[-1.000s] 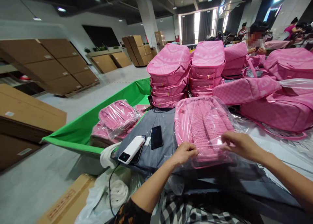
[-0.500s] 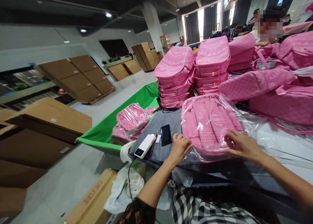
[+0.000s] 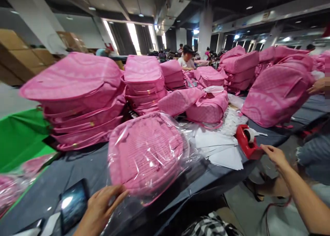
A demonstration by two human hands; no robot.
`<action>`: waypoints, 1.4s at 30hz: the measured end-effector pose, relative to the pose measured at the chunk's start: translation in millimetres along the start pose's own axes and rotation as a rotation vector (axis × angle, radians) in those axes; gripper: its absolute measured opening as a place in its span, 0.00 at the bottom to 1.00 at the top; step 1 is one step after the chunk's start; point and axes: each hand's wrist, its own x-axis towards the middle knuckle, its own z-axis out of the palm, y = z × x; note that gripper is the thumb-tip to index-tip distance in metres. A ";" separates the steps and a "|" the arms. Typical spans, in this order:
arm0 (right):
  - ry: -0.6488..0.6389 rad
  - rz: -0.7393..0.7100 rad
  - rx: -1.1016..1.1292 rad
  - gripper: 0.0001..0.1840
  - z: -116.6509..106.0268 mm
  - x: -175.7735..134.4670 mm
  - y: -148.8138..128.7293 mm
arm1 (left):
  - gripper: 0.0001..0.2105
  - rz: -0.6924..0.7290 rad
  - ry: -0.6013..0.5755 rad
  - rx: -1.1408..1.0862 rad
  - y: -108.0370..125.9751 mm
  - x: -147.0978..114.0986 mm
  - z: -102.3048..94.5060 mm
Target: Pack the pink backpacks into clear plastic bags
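Note:
A pink backpack (image 3: 146,150) lies on the table inside a clear plastic bag (image 3: 186,155). My left hand (image 3: 103,205) is at the near left corner, thumb and fingers closed on the bag's edge. To the right, my right hand (image 3: 277,157) has thumb and forefinger pinched together at the near end of a red tape dispenser (image 3: 243,139). Whatever lies between those fingertips is too small to make out. White sheets of paper (image 3: 219,148) are spread between the bagged backpack and the dispenser.
Stacks of pink backpacks (image 3: 82,81) line the table's far side. A phone (image 3: 74,203) lies left of my left hand. A green-sided bin (image 3: 23,136) stands at the left. Another person's hand (image 3: 318,86) touches an upright backpack (image 3: 278,91) at right.
The view has swung right, bringing the tape dispenser and papers into sight. My right hand has left the bagged backpack for the dispenser; my left hand stays at the bag's near left corner.

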 end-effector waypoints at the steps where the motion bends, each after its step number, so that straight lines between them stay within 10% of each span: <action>1: -0.014 0.054 0.048 0.30 5.9 2.3 3.2 | 0.34 0.003 -0.016 -0.003 0.5 1.5 -2.1; 15: 0.021 0.466 0.589 0.19 13.2 -48.2 12.7 | 0.34 0.049 0.070 0.031 0.0 2.4 -1.4; 21: -0.378 0.534 0.966 0.28 80.1 -120.2 -55.7 | 0.31 -0.022 -0.023 -0.071 1.0 -3.2 -0.8; 24: -0.854 0.313 1.016 0.29 99.5 -163.6 -132.4 | 0.25 -0.097 -0.114 -0.076 27.0 -8.7 -10.1; 29: -1.308 -0.667 0.585 0.26 121.9 -180.1 -272.5 | 0.10 -0.204 -0.182 -0.069 39.6 -1.2 -12.7; 35: -1.175 -1.550 0.089 0.13 195.7 -206.4 -389.8 | 0.09 -0.197 -0.151 -0.096 37.8 -4.7 -8.3; 42: -0.968 -1.409 -0.262 0.19 219.8 -180.5 -401.0 | 0.12 -0.174 -0.125 -0.124 31.2 -4.9 -3.6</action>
